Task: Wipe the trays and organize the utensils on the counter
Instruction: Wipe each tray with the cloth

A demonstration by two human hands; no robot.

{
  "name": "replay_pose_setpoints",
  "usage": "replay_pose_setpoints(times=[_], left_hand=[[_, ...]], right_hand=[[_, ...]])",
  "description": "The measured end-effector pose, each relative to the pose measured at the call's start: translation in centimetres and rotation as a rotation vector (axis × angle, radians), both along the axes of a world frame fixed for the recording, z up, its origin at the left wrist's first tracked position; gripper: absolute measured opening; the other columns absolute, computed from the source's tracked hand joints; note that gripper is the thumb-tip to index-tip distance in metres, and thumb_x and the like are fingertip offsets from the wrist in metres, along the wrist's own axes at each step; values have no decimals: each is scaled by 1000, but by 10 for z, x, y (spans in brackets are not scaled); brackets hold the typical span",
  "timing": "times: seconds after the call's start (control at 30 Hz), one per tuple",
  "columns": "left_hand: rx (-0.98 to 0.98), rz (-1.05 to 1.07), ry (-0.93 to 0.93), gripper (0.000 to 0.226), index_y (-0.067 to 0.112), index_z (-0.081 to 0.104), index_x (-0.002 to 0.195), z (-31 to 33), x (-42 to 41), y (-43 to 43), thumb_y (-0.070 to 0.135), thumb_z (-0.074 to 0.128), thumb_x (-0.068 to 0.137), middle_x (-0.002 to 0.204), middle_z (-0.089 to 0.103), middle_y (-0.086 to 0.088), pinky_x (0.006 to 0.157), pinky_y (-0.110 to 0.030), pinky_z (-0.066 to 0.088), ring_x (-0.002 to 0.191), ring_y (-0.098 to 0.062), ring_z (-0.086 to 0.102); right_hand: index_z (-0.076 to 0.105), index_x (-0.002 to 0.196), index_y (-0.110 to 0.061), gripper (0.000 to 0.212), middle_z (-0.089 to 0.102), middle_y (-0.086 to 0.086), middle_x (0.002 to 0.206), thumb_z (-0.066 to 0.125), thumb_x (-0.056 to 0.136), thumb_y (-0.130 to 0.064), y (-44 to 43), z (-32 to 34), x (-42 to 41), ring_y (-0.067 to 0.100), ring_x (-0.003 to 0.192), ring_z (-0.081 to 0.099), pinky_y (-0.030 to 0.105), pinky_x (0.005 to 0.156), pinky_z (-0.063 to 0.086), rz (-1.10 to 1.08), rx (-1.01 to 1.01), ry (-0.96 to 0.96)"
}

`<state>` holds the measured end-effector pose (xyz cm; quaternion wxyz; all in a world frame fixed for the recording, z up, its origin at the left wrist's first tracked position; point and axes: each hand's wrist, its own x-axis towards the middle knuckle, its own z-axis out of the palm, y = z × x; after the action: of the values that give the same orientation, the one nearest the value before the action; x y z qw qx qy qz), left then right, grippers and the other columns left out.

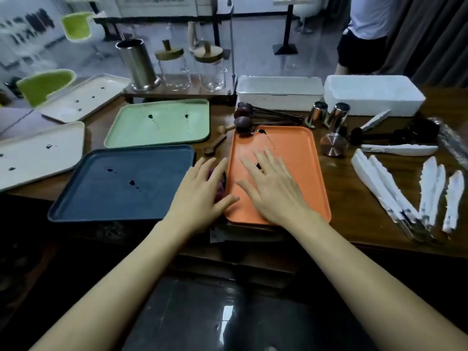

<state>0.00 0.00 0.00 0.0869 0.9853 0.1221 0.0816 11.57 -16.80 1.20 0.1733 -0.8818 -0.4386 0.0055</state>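
Cloth (219, 190): lying under left hand (200, 196), beside orange tray's (304, 158) left edge.
Left hand: resting flat, fingers spread.
Right hand (273, 188): pressing orange tray, open flat.

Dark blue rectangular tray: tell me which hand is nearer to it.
Left. The left hand lies just right of the dark blue tray; the right hand rests flat on the orange rectangular tray, farther right.

both hands forward, left hand (202, 196) fingers spread, right hand (272, 187) flat, fingers splayed
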Motion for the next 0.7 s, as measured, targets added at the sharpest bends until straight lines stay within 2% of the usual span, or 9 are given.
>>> replay_pose_setpoints(times=[0.07, 0.17, 0.3, 0.43, 0.6, 0.7], left_hand=[[-3, 22, 4, 94, 19, 27, 161, -1, -9, 10, 78, 34, 87, 160, 36, -12, 123, -50, 23, 150, -32, 26], [4, 14, 19, 98, 18, 23, 162, -4, -22, 28, 83, 28, 88, 163, 32, -8, 124, -49, 21, 152, -27, 23], [-8, -69, 25, 103, 15, 20, 162, -5, -33, 58, 86, 24, 87, 166, 26, -5, 126, -47, 16, 155, -23, 17], [-1, -193, 74, 105, 18, 17, 163, -6, -42, 89, 88, 23, 85, 169, 20, -5, 128, -42, 6, 157, -22, 6], [62, -283, 63, 104, 18, 21, 163, -6, -50, 126, 88, 20, 86, 168, 21, -7, 128, -42, 3, 158, -24, 4], [46, -295, 50, 99, 19, 22, 162, -6, -55, 142, 84, 15, 89, 169, 21, -5, 128, -39, 0, 158, -22, 1]], right_hand=[[22, 158, -31, 68, 17, 7, 166, 14, 98, -62, 15, 1, -8, 26, 154, 5, 50, 124, 8, 34, -13, -8], [20, 158, -31, 58, 13, 4, 167, 24, 104, -52, 37, -3, -25, 26, 154, 0, 50, 124, 4, 64, -40, -10], [28, 157, -26, 53, 21, 1, 165, 27, 107, -45, 62, -3, -44, 26, 154, -1, 52, 123, 0, 52, -102, -52], [29, 156, -29, 56, 26, 1, 164, 28, 105, -52, 82, -6, -61, 26, 154, 1, 55, 123, -2, -33, -179, -37], [23, 158, -29, 70, 25, 5, 163, 29, 99, -65, 97, -9, -79, 28, 154, 0, 59, 121, -3, -152, -261, -60], [19, 158, -29, 65, 26, 5, 163, 29, 102, -59, 107, -9, -80, 29, 154, 0, 63, 119, -6, -188, -305, -58]])
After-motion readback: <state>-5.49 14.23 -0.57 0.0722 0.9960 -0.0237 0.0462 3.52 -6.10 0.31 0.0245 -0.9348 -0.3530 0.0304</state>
